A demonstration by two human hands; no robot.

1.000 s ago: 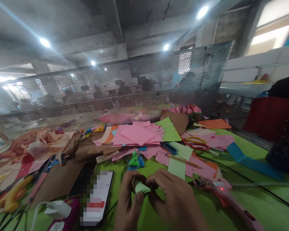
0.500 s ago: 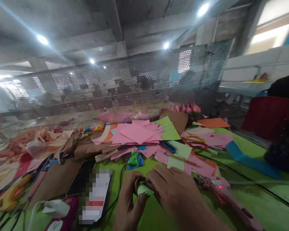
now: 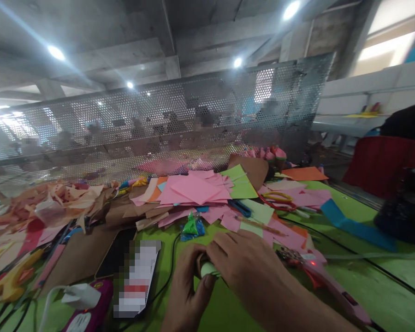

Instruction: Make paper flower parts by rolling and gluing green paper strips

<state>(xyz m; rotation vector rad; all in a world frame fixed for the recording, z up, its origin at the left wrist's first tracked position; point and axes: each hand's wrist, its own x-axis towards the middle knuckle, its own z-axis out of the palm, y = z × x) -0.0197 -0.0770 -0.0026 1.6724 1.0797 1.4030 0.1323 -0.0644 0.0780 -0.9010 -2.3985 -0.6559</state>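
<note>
A small curled piece of pale green paper (image 3: 207,269) with a brown layer is pinched between my two hands, low in the middle of the view. My left hand (image 3: 190,286) wraps around its left side, thumb on the front edge. My right hand (image 3: 244,263) closes over the right side, its fingertips meeting the piece; most of it is hidden beneath them. Just beyond my hands lies a small clear and blue packet with a bright green object (image 3: 191,226). To the right of my right hand rests a pink glue gun (image 3: 335,279) with a red light.
Pink paper sheets (image 3: 197,189) pile up ahead. At left are a phone (image 3: 138,281), a purple power strip (image 3: 102,299) with a white plug, a yellow glue gun (image 3: 19,274) and scraps (image 3: 69,203). Behind stands a perforated metal screen (image 3: 180,124); scissors (image 3: 278,198) lie at right.
My right hand has shifted slightly left and turned over the paper, covering more of it. The pale green part now shows less. The camera view has shifted slightly.
</note>
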